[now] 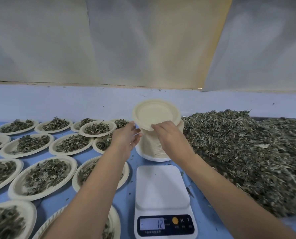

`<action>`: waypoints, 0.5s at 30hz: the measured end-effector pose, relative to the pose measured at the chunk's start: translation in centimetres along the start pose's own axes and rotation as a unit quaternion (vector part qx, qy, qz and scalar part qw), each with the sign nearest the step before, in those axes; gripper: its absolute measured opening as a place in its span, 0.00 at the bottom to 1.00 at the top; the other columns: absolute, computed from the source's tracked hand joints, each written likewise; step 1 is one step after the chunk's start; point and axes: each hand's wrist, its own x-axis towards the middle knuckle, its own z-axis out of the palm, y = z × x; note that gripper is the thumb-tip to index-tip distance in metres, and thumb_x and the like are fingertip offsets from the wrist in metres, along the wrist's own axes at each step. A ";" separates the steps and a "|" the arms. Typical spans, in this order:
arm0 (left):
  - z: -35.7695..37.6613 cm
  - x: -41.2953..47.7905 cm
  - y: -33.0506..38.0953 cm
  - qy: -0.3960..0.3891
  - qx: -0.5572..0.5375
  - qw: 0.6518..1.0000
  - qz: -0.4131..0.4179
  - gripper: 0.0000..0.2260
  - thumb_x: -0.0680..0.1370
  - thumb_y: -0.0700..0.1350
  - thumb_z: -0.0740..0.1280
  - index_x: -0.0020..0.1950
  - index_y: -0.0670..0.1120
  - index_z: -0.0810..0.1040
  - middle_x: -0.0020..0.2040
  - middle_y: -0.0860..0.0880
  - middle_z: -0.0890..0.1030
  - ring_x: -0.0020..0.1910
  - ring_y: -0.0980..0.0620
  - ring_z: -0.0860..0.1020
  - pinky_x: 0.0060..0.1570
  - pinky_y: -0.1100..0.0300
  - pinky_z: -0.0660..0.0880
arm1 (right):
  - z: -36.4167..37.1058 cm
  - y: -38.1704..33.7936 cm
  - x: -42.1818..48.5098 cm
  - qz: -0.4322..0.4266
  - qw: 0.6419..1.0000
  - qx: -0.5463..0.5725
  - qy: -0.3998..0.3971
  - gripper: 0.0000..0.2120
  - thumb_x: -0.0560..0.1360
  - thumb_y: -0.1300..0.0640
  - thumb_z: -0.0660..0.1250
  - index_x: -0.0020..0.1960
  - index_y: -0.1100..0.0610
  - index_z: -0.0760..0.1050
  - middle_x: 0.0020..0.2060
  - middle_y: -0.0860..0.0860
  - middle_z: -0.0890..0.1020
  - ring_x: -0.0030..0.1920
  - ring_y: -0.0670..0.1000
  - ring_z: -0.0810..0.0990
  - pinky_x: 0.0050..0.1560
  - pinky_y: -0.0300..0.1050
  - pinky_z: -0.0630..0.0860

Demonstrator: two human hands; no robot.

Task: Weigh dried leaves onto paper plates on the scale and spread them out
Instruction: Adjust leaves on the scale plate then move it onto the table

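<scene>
Both bare forearms reach away from the camera over the blue bench (126, 204) to a tall stack of paper plates (152, 149), which stands at 12 o'clock from the digital scale (162, 195), just beyond it. The right hand (168, 135) pinches the near rim of the top plate (155, 114), which is empty and tipped up, its hollow facing the camera and its far edge raised clear of the stack. The left hand (126, 137) is loose, with fingers stretched toward the stack's left side under the lifted rim; whether it touches the stack cannot be told. The scale's white platform is bare and its display (152, 224) reads minus 12. From 1 to 4 o'clock of the scale a big heap of dried leaves (247, 152) covers the bench, its near edge close beside the right forearm and up against the stack's right side. From 7 to 11 o'clock lie rows of filled plates (12, 189), each holding a flat layer of leaves, packed rim to rim and some overlapping; the left forearm passes over two of them and hides part of their contents. Loose leaf crumbs dot the bench round the scale. At the far edge a pale blue upstand (57, 100) rises, with white sheeting (143, 40) hanging above it.
</scene>
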 end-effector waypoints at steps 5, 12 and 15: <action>-1.1 -1.5 -1.2 0.074 0.098 0.986 0.114 0.09 0.77 0.43 0.67 0.39 0.40 0.75 0.30 0.46 0.72 0.25 0.52 0.68 0.26 0.64 0.68 | -1.2 -2.7 -2.4 -0.056 0.997 0.057 0.015 0.11 0.67 0.68 0.73 0.50 0.64 0.82 0.43 0.55 0.84 0.46 0.57 0.82 0.56 0.54 0.77; -3.6 -6.0 -4.6 0.052 0.153 0.973 0.166 0.09 0.77 0.40 0.65 0.47 0.54 0.79 0.25 0.53 0.76 0.26 0.53 0.69 0.31 0.60 0.69 | -4.2 -3.1 -4.4 0.410 0.834 0.366 0.042 0.23 0.80 0.58 0.59 0.75 0.52 0.61 0.76 0.46 0.57 0.75 0.44 0.51 0.75 0.44 0.49; -4.5 -7.0 -6.5 0.047 0.190 0.966 0.171 0.19 0.77 0.41 0.64 0.66 0.57 0.73 0.27 0.54 0.77 0.30 0.50 0.70 0.37 0.55 0.72 | -4.1 -3.0 -6.6 0.470 0.766 0.436 0.054 0.20 0.81 0.60 0.56 0.72 0.53 0.67 0.69 0.47 0.71 0.70 0.48 0.68 0.72 0.53 0.64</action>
